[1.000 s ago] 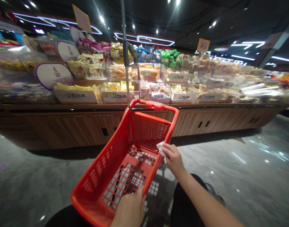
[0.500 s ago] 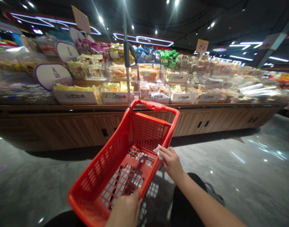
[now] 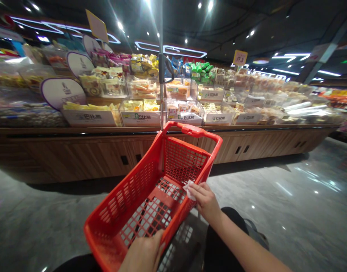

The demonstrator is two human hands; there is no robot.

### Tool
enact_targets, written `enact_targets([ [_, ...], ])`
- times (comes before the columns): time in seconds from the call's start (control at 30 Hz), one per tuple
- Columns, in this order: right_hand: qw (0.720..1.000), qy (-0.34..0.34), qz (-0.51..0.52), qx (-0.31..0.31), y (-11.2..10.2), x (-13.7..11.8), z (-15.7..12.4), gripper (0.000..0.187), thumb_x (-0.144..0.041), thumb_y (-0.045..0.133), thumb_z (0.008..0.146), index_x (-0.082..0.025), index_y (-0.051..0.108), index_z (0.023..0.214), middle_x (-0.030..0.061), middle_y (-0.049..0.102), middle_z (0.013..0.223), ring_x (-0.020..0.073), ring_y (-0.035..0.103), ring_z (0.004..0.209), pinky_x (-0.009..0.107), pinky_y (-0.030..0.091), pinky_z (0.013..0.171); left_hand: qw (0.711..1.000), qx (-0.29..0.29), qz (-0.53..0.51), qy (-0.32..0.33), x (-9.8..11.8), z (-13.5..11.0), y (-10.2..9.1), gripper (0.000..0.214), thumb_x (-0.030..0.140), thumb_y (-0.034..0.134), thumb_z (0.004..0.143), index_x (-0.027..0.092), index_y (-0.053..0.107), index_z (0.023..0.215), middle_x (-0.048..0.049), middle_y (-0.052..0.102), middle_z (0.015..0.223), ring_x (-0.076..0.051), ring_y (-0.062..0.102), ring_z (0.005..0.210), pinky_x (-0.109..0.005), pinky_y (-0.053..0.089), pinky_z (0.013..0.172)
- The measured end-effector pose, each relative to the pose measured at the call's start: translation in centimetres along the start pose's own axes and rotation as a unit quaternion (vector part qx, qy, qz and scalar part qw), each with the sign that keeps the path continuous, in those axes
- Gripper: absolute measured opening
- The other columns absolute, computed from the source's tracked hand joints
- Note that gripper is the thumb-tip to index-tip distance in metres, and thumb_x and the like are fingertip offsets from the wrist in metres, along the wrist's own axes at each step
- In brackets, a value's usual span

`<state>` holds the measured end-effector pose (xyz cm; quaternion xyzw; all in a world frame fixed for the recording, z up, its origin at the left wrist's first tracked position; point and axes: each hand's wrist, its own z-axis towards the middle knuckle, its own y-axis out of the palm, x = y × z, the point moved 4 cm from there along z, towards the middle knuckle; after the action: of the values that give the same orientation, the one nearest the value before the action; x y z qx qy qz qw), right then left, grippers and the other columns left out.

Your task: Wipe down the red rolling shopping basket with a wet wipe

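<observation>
A red plastic shopping cart (image 3: 124, 194) stands tilted across the middle of the head view, its handle end pointing away from me. Its slotted basket shows the floor through the grid. My left hand (image 3: 145, 249) is closed round the near rim at the bottom, with the fingertips partly hidden. Farther up the same side, my right hand (image 3: 204, 200) pinches a crumpled white tissue (image 3: 190, 189) and presses it on the rim. A grey pole (image 3: 161, 98) with a dark clip rises behind the cart's far corner.
Behind the cart runs a wooden display counter (image 3: 77, 155) with clear bins of packaged snacks (image 3: 142, 113). A yellow-edged price sign (image 3: 239, 57) stands above them. Shiny grey floor (image 3: 275, 215) lies to the right. My bent knees show at the bottom.
The cart and pole have shifted slightly right in view. My left hand sits a little farther left and lower. My right hand, with the tissue, is slightly lower along the rim.
</observation>
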<state>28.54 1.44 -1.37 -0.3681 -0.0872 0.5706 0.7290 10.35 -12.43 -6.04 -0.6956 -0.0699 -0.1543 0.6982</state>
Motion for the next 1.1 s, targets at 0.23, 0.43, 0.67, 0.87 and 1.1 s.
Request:
enact_targets([
  [0.23, 0.999, 0.042, 0.030, 0.012, 1.1, -2.3, -1.4, 0.045, -0.004, 0.045, 0.087, -0.024, 0.058, 0.125, 0.0068, 0.064, 0.118, 0.0216, 0.054, 0.087, 0.038, 0.053, 0.077, 0.998, -0.056, 0.019, -0.038, -0.1, 1.2, 0.4, 0.034, 0.018, 0.029, 0.090, 0.021, 0.054, 0.113, -0.0057, 0.073, 0.081, -0.023, 0.070, 0.077, -0.029, 0.050, 0.065],
  [0.43, 0.999, 0.038, 0.015, 0.001, 0.3, -0.8, -1.1, 0.048, -0.002, 0.046, 0.084, -0.025, 0.059, 0.124, 0.0052, 0.065, 0.118, 0.0218, 0.055, 0.090, 0.039, 0.053, 0.079, 0.998, -0.060, 0.002, -0.031, -0.6, 1.2, 0.5, 0.035, 0.020, 0.028, 0.091, 0.020, 0.053, 0.116, -0.0067, 0.073, 0.086, -0.023, 0.069, 0.080, -0.031, 0.050, 0.068],
  [0.67, 0.994, 0.088, -0.032, 0.060, -1.0, 1.6, 0.4, 0.042, -0.003, 0.048, 0.084, -0.021, 0.064, 0.118, 0.0068, 0.066, 0.115, 0.0227, 0.054, 0.090, 0.040, 0.052, 0.083, 0.999, -0.038, 0.002, -0.016, -1.5, 1.2, 1.0, 0.034, 0.020, 0.029, 0.091, 0.022, 0.053, 0.116, -0.0053, 0.072, 0.084, -0.022, 0.069, 0.079, -0.029, 0.049, 0.066],
  [0.87, 0.999, 0.050, 0.016, -0.008, 1.1, -1.7, -0.1, 0.046, -0.002, 0.046, 0.084, -0.021, 0.059, 0.125, 0.0044, 0.063, 0.121, 0.0217, 0.053, 0.091, 0.038, 0.052, 0.082, 0.999, -0.025, 0.023, 0.006, -3.1, 1.0, -0.2, 0.031, 0.024, 0.031, 0.091, 0.023, 0.057, 0.108, -0.0038, 0.071, 0.077, -0.020, 0.068, 0.073, -0.027, 0.047, 0.062],
  [1.1, 0.994, 0.084, -0.052, 0.039, -1.0, 2.7, 2.2, 0.045, -0.001, 0.048, 0.082, -0.021, 0.063, 0.119, 0.0054, 0.065, 0.118, 0.0227, 0.053, 0.093, 0.041, 0.051, 0.086, 0.999, -0.006, -0.011, 0.045, -4.8, 0.9, -1.4, 0.027, 0.031, 0.031, 0.093, 0.026, 0.057, 0.098, -0.0001, 0.071, 0.078, -0.017, 0.068, 0.071, -0.023, 0.045, 0.060],
])
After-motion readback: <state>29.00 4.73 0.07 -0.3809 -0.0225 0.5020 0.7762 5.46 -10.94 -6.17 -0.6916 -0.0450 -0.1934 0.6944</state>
